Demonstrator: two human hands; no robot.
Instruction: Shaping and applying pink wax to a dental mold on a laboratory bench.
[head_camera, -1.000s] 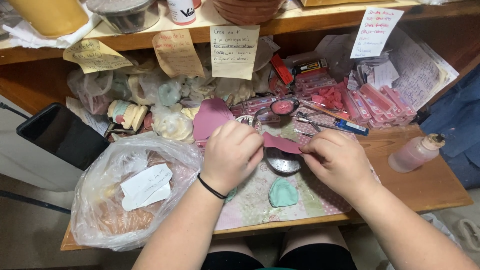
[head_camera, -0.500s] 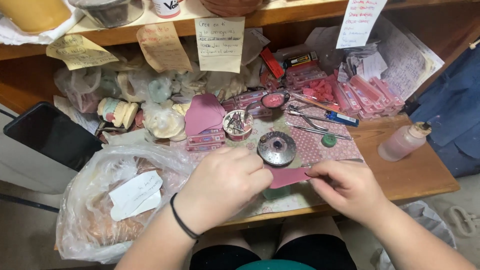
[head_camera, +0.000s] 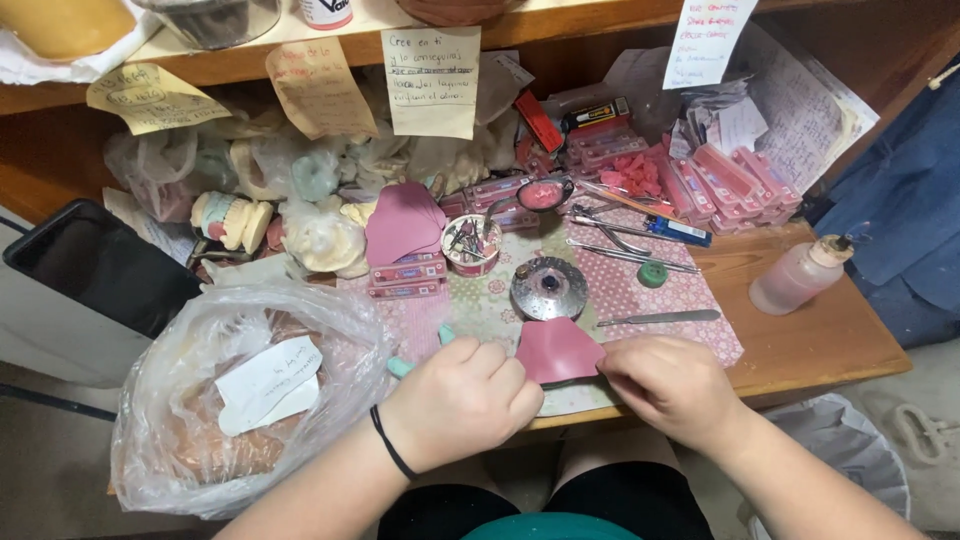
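A pink wax sheet (head_camera: 557, 350) lies near the table's front edge, and both my hands pinch it. My left hand (head_camera: 465, 400), with a black band on the wrist, grips its left edge with curled fingers. My right hand (head_camera: 672, 385) holds the sheet's right corner. A pale green piece (head_camera: 400, 367) pokes out from beside my left hand; most of it is hidden. What lies under the sheet cannot be seen.
A round metal dish (head_camera: 548, 287), a metal spatula (head_camera: 660, 318) and a small cup of tools (head_camera: 470, 245) lie just behind the sheet. A clear plastic bag (head_camera: 190, 420) with a paper note fills the left. A pink bottle (head_camera: 800, 278) stands at right, pink boxes (head_camera: 740, 180) behind.
Both hands have come down toward the front edge with the pink sheet. The sheet, held up edge-on before, now lies flat and broad between the hands.
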